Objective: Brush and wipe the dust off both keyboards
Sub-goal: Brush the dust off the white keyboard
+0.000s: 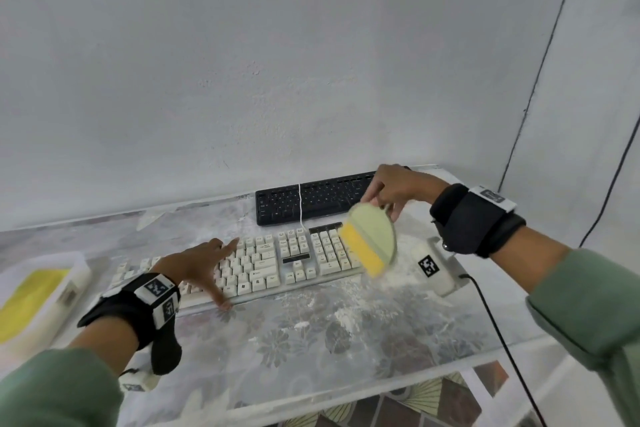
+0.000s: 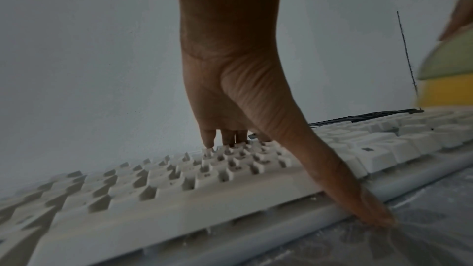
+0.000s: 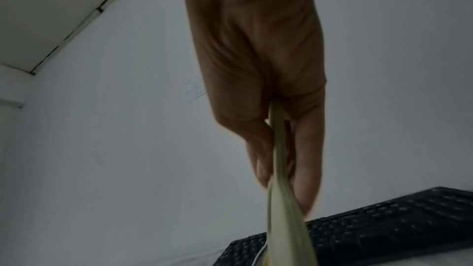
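A white keyboard (image 1: 273, 262) lies across the middle of the dusty table, and a black keyboard (image 1: 311, 198) lies behind it near the wall. My left hand (image 1: 204, 263) spreads over the white keyboard's left half, straight fingers on the keys (image 2: 210, 139) and thumb at its front edge. My right hand (image 1: 391, 191) pinches a pale green brush with yellow bristles (image 1: 369, 241) by its top, holding it over the white keyboard's right end. In the right wrist view the brush (image 3: 279, 199) runs down between thumb and fingers, with the black keyboard (image 3: 371, 230) below.
White dust covers the flowered tabletop (image 1: 329, 329). A white tray with a yellow cloth (image 1: 31, 298) sits at the left edge. A white tagged block (image 1: 431, 269) with a black cable (image 1: 498, 340) lies right of the white keyboard. The wall stands close behind.
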`<state>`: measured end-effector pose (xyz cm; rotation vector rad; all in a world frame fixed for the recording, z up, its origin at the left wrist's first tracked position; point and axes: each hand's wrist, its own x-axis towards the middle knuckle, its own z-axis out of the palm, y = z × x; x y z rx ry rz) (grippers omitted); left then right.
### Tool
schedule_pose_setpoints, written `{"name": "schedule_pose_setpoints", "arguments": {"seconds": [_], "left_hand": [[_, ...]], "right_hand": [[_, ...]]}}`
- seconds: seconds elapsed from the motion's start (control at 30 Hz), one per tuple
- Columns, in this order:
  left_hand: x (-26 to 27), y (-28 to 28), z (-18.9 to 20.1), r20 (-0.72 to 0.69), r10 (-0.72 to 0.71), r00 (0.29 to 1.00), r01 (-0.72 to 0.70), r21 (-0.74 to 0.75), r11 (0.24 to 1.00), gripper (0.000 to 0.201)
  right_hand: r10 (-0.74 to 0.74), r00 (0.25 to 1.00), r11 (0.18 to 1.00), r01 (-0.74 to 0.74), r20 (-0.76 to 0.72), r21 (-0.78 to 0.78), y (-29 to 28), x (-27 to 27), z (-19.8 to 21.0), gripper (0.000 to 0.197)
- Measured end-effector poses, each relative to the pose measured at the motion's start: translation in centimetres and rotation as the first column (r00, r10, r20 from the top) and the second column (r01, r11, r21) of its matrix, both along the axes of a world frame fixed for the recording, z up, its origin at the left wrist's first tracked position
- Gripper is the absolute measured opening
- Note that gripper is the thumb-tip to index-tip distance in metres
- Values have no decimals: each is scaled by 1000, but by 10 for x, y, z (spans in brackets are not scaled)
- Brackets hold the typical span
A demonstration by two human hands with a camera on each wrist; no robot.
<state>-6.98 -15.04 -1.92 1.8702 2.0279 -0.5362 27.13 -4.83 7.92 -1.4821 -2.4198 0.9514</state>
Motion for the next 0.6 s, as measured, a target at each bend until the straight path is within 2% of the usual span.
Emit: {"name": "schedule_pose_setpoints", "arguments": {"seconds": [0.1,0.17,0.3,0.37,0.43,0.5,0.53,0.6], "left_hand": [[-1,0,0,-13,-1,1000,1,0,1000,151],[-1,0,0,-14,0,1000,0,7,1000,148],[-1,-1,-1,-4,-10,1000,10,22,1000,136],[-1,-2,-1,3,-17,1000,17,30,999,134],[-2,-3,-2,7,-26,1000,25,34,999,134],[-3,-3,-2,13,-28,1000,27,34,999,134],[-4,-3,-2,18,-27,999,26,33,999,134],[-5,-3,-3,23,-30,999,29,30,999,135]], "right_hand": [[-67,986,977,95,-150,190,-2,-27,-13,24],[-30,994,969,53,-100,240,-6,-45,-25,21],[88,993,994,-92,73,60,-13,-56,-20,25],[102,990,994,-106,101,27,-13,-57,-6,25],[40,999,991,-40,9,129,-8,-66,0,23],[-33,996,953,56,-84,297,-4,-82,-6,20],[-40,996,932,65,-79,356,-2,-91,-13,19],[-13,1000,929,5,18,369,-5,-103,-30,18]]}}
